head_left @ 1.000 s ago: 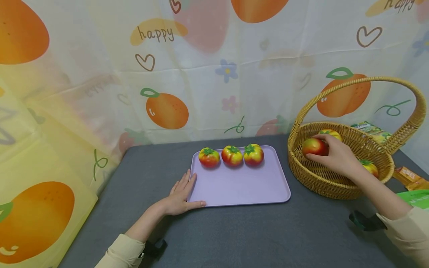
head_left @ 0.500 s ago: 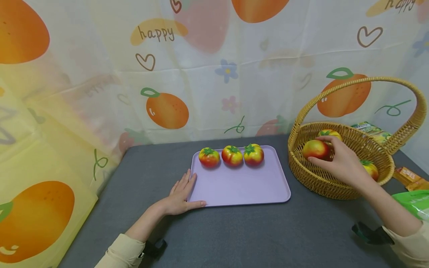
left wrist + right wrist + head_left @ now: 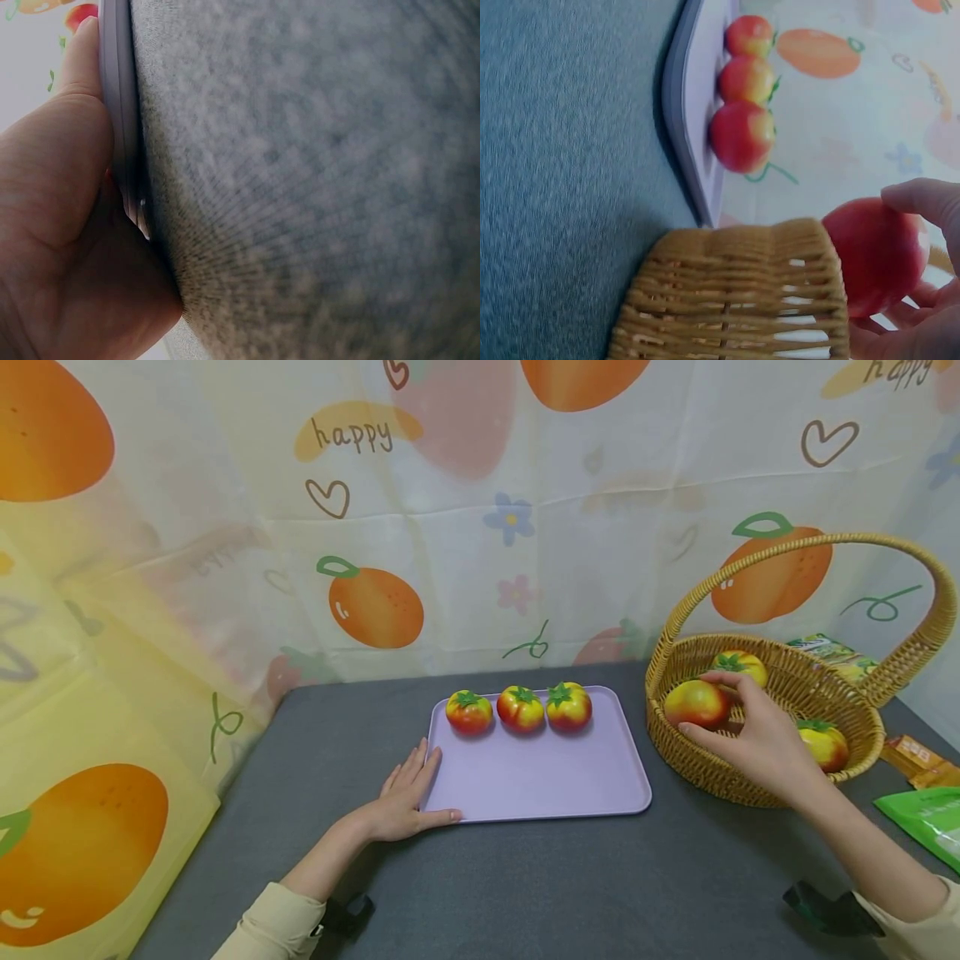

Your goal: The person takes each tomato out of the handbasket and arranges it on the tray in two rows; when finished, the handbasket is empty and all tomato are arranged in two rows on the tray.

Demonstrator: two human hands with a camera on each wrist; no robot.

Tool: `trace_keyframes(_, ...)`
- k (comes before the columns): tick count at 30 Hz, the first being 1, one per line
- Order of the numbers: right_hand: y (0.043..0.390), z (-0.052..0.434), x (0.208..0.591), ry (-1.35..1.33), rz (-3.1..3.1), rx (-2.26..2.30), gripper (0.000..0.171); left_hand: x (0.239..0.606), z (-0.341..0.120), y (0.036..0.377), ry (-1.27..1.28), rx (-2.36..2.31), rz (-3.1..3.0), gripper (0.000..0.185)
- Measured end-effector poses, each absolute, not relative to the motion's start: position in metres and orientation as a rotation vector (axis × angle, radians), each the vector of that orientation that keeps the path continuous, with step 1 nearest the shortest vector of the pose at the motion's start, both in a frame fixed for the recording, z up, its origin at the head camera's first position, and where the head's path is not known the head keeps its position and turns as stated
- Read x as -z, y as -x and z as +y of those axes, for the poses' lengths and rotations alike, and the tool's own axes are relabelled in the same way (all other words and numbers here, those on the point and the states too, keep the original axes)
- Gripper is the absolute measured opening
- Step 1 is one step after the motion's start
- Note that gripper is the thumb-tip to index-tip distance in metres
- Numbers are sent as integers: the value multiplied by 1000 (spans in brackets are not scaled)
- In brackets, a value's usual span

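Note:
Three red-and-yellow tomatoes with green leafy tops, the middle one (image 3: pixel 521 708) among them, stand in a row along the back of a lilac tray (image 3: pixel 540 785). My left hand (image 3: pixel 401 797) lies at the tray's front left corner, fingers straight along its left side and thumb at the front edge. Over the left part of a wicker basket (image 3: pixel 720 781), my right hand (image 3: pixel 765 739) grips a tomato (image 3: pixel 693 704) between thumb and fingers. In the right wrist view, this tomato (image 3: pixel 877 255) shows beside the basket's rim (image 3: pixel 742 240). Two more tomatoes, one at the back (image 3: pixel 741 667) and one at the right (image 3: pixel 823 745), lie inside the basket.
The basket's tall handle (image 3: pixel 810 537) arches over it. To its right are an orange-brown packet (image 3: pixel 918 760) and a green bag (image 3: pixel 926 818); another packet (image 3: pixel 832 652) lies behind it. A fruit-printed cloth (image 3: pixel 465 568) hangs behind the grey table (image 3: pixel 562 885).
My right hand has lifted the tomato slightly and shifted it a little left within the basket, uncovering more of the right-hand tomato. My left hand and the tray stay put.

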State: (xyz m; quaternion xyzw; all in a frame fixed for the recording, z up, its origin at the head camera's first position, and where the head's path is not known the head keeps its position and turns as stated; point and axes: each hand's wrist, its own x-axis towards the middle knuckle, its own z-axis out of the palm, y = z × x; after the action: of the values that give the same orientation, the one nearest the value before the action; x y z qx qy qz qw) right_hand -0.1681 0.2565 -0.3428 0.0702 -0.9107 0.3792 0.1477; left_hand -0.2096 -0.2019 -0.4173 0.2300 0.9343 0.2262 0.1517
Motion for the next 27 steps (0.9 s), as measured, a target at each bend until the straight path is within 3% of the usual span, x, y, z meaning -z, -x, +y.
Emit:
trace_keyframes(20, 165, 208, 353, -451, -2503, -1218, 65, 417, -202, 209, -668, -636, 2676, 104)
trace_keyframes(27, 172, 193, 359, -489, -2544, -1202, 74, 417, -202, 209, -664, -650, 2670, 104)
